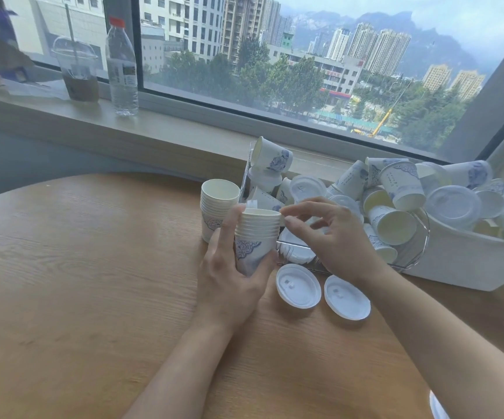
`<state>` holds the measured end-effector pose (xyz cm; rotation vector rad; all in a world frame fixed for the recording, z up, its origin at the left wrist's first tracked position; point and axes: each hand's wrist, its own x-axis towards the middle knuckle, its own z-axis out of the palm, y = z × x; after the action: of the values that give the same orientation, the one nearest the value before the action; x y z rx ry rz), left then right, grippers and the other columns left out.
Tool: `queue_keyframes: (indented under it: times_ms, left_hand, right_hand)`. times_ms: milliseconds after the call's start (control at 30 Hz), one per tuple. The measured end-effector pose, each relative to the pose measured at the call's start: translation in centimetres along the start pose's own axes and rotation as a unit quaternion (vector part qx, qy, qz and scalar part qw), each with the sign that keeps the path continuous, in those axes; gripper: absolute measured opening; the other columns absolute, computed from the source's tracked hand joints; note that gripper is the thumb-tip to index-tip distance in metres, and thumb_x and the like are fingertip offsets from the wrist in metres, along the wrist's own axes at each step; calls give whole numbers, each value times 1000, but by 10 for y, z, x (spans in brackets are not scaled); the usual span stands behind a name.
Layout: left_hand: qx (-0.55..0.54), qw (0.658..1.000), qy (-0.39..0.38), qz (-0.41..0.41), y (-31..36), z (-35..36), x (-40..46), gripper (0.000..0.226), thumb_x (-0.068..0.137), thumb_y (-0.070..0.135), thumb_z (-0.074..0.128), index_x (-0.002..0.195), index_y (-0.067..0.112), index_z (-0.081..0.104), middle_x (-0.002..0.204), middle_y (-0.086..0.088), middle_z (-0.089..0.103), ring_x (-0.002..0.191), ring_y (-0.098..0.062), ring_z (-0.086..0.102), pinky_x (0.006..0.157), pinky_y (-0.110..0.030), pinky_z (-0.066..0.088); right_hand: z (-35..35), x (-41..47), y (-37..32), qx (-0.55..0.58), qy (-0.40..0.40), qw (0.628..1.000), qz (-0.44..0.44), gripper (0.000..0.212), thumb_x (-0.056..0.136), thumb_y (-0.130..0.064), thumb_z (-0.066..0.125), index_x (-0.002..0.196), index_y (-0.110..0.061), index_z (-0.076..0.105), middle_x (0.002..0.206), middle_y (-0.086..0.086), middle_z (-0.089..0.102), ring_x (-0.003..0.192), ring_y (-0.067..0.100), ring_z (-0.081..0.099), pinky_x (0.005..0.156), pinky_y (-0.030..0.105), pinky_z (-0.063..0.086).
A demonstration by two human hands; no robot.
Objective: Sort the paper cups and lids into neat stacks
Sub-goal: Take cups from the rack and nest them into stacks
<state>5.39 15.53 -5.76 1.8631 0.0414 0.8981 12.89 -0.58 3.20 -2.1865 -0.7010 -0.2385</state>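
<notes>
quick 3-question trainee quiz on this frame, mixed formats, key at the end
1. True or false: the left hand grips a nested stack of paper cups.
2. Multiple choice: where do the two loose white lids lie? A) on the windowsill B) flat on the wooden table, near the person C) inside the white bin
3. Fill in: the second stack of cups stands upright on the table, just ____ the held stack.

Key
1. True; the right hand has its fingertips at the top cup's rim.
2. B
3. behind. It sits to the left of the white bin of jumbled cups and lids.
</notes>
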Motion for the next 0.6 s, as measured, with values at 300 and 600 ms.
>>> queue_keyframes:
  times_ms: [300, 600]
  left_hand:
    - [7, 1000, 2, -13, 0, -2, 0, 90, 81, 44, 85, 157, 39, 37, 130, 12, 58, 114, -5, 59, 91, -9, 44]
    - [3, 1000, 3, -14, -2, 0, 1, 93, 81, 40, 87, 158, 42, 35, 133, 15, 56, 119, -3, 57, 96, -3, 40]
  right_hand:
    - [-1, 97, 3, -176, -11, 984, -9, 62, 101, -34, 64, 158, -26, 41, 159, -3, 46, 145, 20, 42, 121, 40, 32]
    - [22, 147, 18, -238, 13, 970, 57, 79, 93, -38, 73, 160, -27, 34, 148, 7, 50, 138, 30, 43, 116, 46, 36]
